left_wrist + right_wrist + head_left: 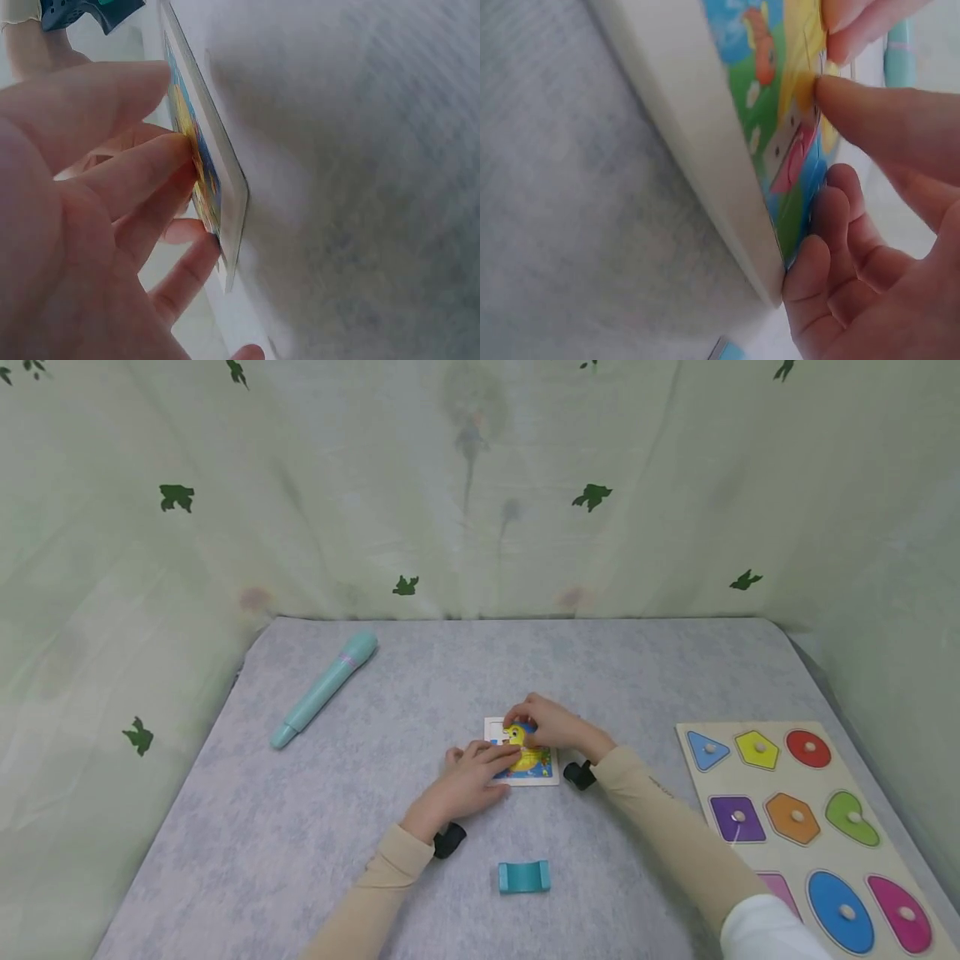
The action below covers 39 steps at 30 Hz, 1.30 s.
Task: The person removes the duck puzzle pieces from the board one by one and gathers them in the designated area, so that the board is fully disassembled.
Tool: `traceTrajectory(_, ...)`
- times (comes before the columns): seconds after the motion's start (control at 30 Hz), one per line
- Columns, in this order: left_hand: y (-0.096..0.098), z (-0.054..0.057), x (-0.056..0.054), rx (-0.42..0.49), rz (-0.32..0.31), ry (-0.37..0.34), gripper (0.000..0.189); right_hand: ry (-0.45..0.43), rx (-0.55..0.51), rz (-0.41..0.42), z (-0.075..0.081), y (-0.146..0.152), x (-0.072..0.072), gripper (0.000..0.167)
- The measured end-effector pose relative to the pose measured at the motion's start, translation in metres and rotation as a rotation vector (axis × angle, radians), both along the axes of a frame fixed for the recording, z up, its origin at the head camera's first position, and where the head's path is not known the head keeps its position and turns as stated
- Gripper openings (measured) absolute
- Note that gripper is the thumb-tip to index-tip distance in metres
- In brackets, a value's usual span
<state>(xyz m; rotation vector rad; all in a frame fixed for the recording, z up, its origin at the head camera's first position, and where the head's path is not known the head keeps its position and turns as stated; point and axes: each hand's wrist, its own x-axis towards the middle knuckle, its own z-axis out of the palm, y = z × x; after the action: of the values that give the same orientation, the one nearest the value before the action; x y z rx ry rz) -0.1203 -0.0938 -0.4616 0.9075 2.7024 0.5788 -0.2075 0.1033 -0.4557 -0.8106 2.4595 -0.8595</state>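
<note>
A small picture puzzle [551,782] in a pale frame lies on the table, showing a yellow duck on blue and green. A pale gap shows at its upper left in the head view. My left hand [468,781] lies over its left side, fingers extended and fingertips touching the duck; the left wrist view shows these fingers [154,161] against the picture. From the upper right, my right hand [558,727] curls its thumb and fingers around a puzzle piece [518,734] at the duck's head. In the right wrist view, its thumb [885,120] touches the yellow part.
A teal, microphone-shaped stick [322,693] lies at the back left. Nearer the front is a small teal curved block [524,877]. On the right, a wooden shape board [746,777] with knobbed coloured pieces sits beside the right forearm. A patterned curtain [480,552] hangs behind the table.
</note>
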Motion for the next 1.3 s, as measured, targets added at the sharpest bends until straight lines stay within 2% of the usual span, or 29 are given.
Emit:
traceTrajectory(0.2,0.004,-0.001,0.004,-0.012,0.022,0.029,0.051,-0.002,0.025,-0.006,0.0,-0.004,0.002,0.035)
traceTrajectory(0.5,0.006,0.0,0.006,-0.006,0.047,0.015,0.049,0.006,-0.018,-0.032,-0.006,-0.004,0.004,0.038)
traceTrajectory(0.77,0.004,0.0,0.006,-0.003,0.054,0.008,0.049,0.013,-0.103,-0.059,-0.009,-0.004,0.007,0.04)
traceTrajectory(1.03,0.005,-0.002,0.006,0.001,0.044,0.019,0.049,0.065,-0.204,-0.103,-0.014,-0.001,0.008,0.035)
traceTrajectory(1.17,0.005,-0.003,0.006,0.001,0.048,0.024,0.049,0.03,-0.292,-0.128,-0.014,0.007,0.003,0.024)
traceTrajectory(1.3,0.005,-0.003,0.006,-0.002,0.057,0.016,0.05,-0.058,-0.375,-0.192,-0.008,0.022,-0.003,0.016)
